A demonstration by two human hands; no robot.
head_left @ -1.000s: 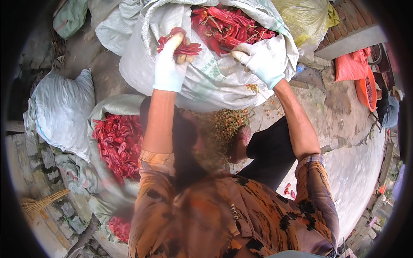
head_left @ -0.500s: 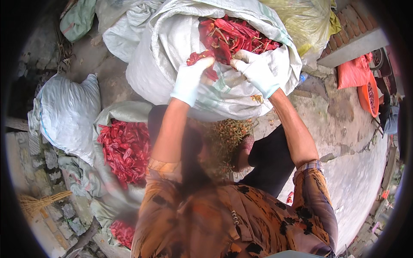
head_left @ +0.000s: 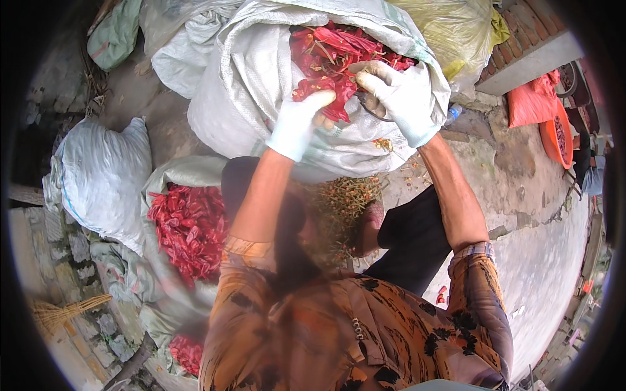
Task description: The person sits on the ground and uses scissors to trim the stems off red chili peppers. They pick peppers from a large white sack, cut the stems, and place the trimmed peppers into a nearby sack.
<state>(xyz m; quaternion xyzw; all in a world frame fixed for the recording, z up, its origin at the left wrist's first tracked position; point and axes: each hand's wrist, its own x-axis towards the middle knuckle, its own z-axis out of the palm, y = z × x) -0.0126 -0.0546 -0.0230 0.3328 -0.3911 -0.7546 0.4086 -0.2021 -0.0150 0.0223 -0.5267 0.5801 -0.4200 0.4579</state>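
Note:
Both hands wear white gloves. My left hand [head_left: 297, 124] is closed around a bunch of dried red chili peppers [head_left: 338, 94] just above the near rim of a big white woven sack [head_left: 222, 98]. More dried red chilies [head_left: 332, 47] fill the sack's mouth. My right hand [head_left: 401, 101] is beside the bunch, its thumb and fingers curled at the right end of the chilies. A thin dark loop [head_left: 375, 112] shows under its fingers; its kind is not clear. Some stem bits [head_left: 381, 143] lie on the sack's near side.
At left stands a second open sack of red chilies [head_left: 189, 231], beside a stuffed white sack [head_left: 101, 173]. Discarded stems [head_left: 342, 205] lie heaped between my legs. A yellowish plastic bag [head_left: 450, 39] is behind the big sack. An orange basin [head_left: 556, 140] sits far right.
My left hand has moved slightly right and down with the chilies, nearer my right hand. My right hand has turned a little, and the dark loop under it now shows.

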